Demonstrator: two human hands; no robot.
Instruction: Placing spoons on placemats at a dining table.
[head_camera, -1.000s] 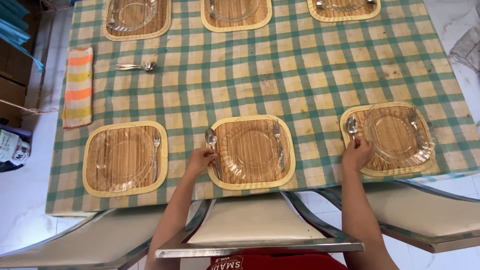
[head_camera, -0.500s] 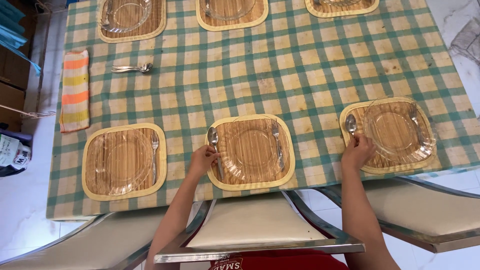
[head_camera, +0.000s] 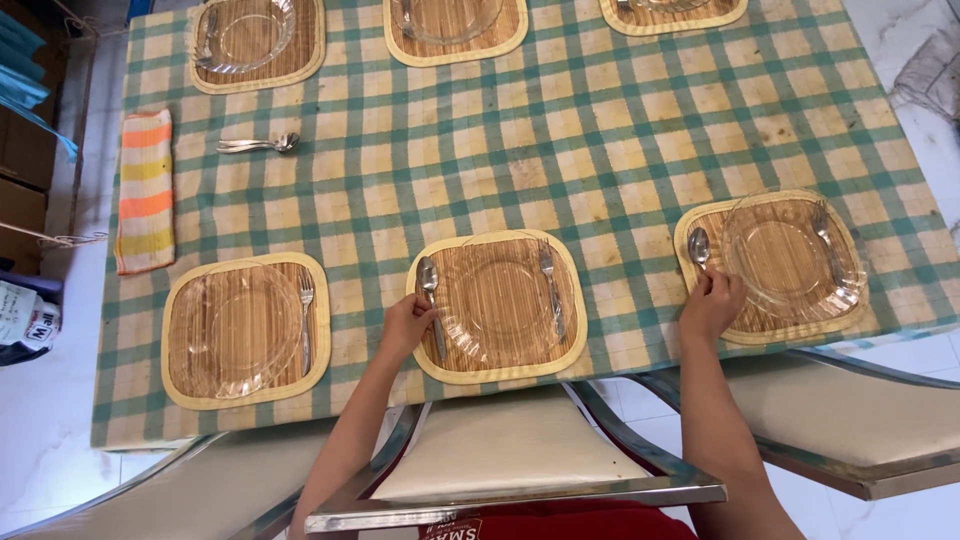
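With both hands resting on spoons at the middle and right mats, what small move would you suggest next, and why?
Probably let go of both spoons and fetch one for the left mat: left hand and right hand have spoons lying beside plates, while that mat shows only a fork. Spare cutlery lies nearby.

Home dining area: table w/ green-checked cloth (head_camera: 560, 130), bamboo placemats (head_camera: 497, 306) each w/ clear glass plate (head_camera: 500, 298), spoon (head_camera: 430, 285) & fork (head_camera: 550, 280); cushioned metal-frame chairs (head_camera: 510, 460); tiled floor (head_camera: 40, 420).

Checked table (head_camera: 560, 150) with placemats (head_camera: 245, 330)
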